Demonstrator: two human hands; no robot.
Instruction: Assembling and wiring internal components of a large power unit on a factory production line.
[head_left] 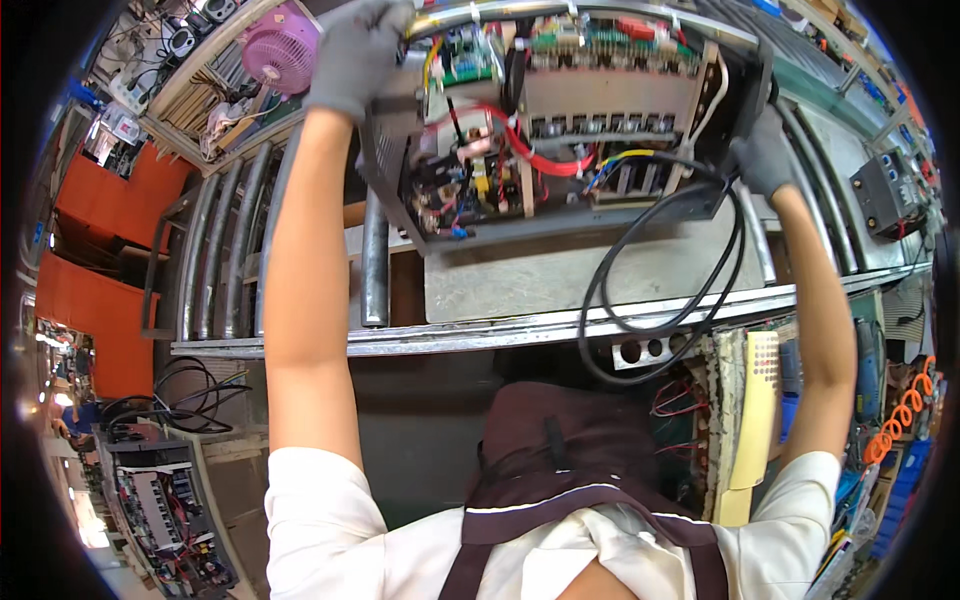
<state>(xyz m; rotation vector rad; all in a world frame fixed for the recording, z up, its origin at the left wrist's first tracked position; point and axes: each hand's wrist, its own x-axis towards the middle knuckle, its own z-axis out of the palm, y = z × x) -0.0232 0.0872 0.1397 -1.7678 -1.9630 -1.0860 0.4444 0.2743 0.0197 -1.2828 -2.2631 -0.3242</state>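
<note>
An open electronics chassis (610, 100) with a dark metal frame stands tilted over a metal plate (520, 285) on the roller conveyor. Circuit boards, a thick red cable (540, 155) and thin coloured wires fill it. My left hand (358, 65), in a grey glove, is closed on the chassis's upper left edge. Gripping its right side is my right hand (765, 158), gloved too, with some fingers hidden behind the frame. A black cable (590, 310) comes out at the chassis's lower right and hangs in loops over the conveyor's near rail.
Metal rollers (375, 265) run to both sides. A pink fan (280, 50) stands far left, orange panels (95, 310) at left. A second open chassis (165, 510) sits lower left. At right are a dark box-shaped unit (888, 195), an orange coiled hose (900, 410) and a yellow strip (755, 420).
</note>
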